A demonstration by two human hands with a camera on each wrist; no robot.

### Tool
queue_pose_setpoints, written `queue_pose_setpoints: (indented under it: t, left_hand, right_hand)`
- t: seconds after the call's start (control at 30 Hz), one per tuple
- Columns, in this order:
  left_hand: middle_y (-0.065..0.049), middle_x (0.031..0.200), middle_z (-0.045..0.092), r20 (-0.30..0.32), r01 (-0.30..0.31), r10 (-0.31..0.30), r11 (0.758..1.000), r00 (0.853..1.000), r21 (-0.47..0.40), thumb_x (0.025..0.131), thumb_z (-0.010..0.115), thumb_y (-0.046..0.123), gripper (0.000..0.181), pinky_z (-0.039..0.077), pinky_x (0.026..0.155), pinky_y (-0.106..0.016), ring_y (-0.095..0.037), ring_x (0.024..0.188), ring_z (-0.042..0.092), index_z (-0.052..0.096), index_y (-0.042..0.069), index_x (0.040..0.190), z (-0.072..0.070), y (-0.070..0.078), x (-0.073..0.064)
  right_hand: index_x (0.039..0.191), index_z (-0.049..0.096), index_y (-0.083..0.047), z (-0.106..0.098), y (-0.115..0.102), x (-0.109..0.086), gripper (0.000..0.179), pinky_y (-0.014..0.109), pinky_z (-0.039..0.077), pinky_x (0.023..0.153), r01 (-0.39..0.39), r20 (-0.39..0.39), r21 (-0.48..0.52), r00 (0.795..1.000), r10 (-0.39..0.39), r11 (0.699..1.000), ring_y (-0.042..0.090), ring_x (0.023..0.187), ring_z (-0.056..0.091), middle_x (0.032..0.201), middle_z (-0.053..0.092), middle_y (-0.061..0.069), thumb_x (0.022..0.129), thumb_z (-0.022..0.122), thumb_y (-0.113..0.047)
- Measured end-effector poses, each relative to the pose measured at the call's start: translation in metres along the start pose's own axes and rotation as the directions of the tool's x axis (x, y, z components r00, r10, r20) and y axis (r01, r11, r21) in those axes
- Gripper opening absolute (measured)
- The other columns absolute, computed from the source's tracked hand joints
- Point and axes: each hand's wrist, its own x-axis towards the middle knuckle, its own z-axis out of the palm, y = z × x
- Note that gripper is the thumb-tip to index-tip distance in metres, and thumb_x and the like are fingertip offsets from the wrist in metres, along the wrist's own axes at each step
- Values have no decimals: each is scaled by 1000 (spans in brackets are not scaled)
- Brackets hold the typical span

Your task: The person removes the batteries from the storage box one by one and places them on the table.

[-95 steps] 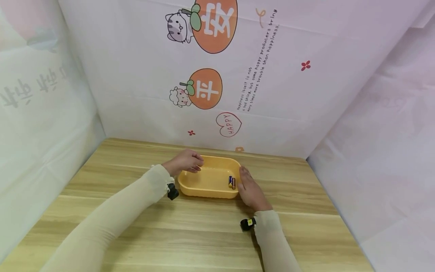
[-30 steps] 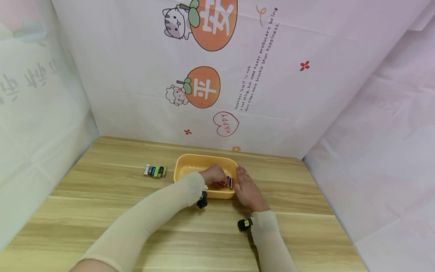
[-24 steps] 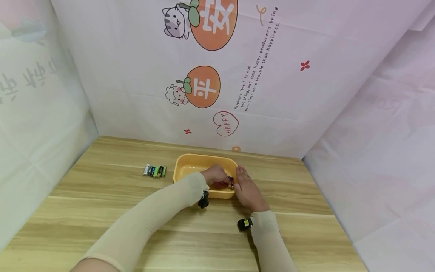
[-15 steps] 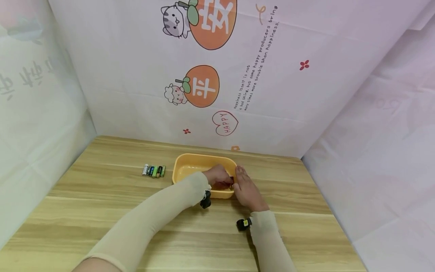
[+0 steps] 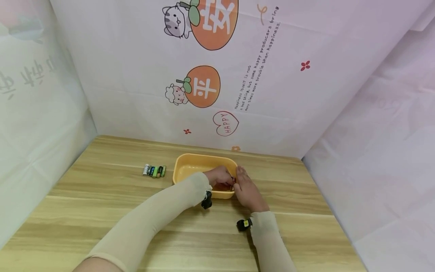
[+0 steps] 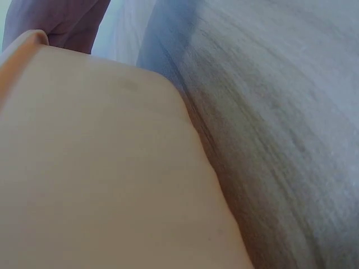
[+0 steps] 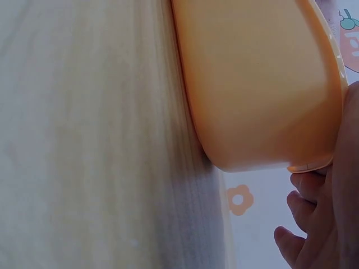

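My left hand (image 5: 222,176) reaches down into a yellow plastic basket (image 5: 190,155), its fingers curled at a small reddish battery (image 5: 233,181) by the right end wall. Most of the battery is hidden by the fingers, and a blue one seen earlier beside it does not show. My right hand (image 5: 249,192) rests against the outside of the basket's right end with its fingers extended; in the right wrist view its fingers (image 7: 305,207) lie by the rim. The left wrist view has mainly the basket's outer wall (image 6: 112,162).
A row of several batteries (image 5: 154,171), white, blue, green and dark, lies on the wooden table (image 5: 190,238) left of the basket. Printed white cloth (image 5: 265,124) hangs behind the table and at both sides.
Since 3.2 s ago my left hand has gone from the basket's left end to the batteries at its right end, uncovering the row on the table. Lately it edged right. My right hand stays put.
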Motion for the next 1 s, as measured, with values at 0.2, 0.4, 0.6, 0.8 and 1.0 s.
queue_pose_setpoints:
  t: [0.2,0.4,0.6,0.8,1.0]
  left_hand:
    - [-15,82,72,21,-14,12,998,1000,57,84,71,5,9,56,58,-30,-23,69,67,73,1,77,-2,1,-3]
    - [-10,76,69,-26,-18,21,995,999,101,84,72,5,7,53,56,-28,-20,64,63,72,1,79,0,0,-1]
    - [-7,77,65,-73,-11,21,991,997,136,84,71,4,4,51,57,-28,-18,65,58,72,0,85,1,1,-4]
    - [-8,80,65,-36,-21,27,989,999,143,86,65,1,14,53,56,-29,-19,67,58,71,-2,99,-3,3,-6]
    - [-9,80,62,-16,4,-2,992,1000,126,93,56,1,17,51,54,-27,-17,63,56,69,-4,104,-8,1,-5]
  right_hand:
    - [154,16,1,1,1,-1,58,47,22,116,11,-9,9,1000,-11,1000,29,146,13,159,18,18,102,34,-17]
    - [153,17,1,1,1,-1,57,48,22,115,22,-23,22,1000,-21,1000,30,146,14,158,19,19,102,36,-14]
    - [153,16,1,2,1,0,58,46,21,116,12,-14,25,1000,-12,1000,28,146,13,158,19,19,102,38,-12]
    - [153,17,2,2,2,0,58,46,22,116,20,-27,31,999,-19,999,29,146,15,158,20,19,101,39,-11]
    - [152,19,4,2,3,-1,58,46,23,115,44,-41,28,998,-43,999,30,145,16,157,22,21,100,40,-10]
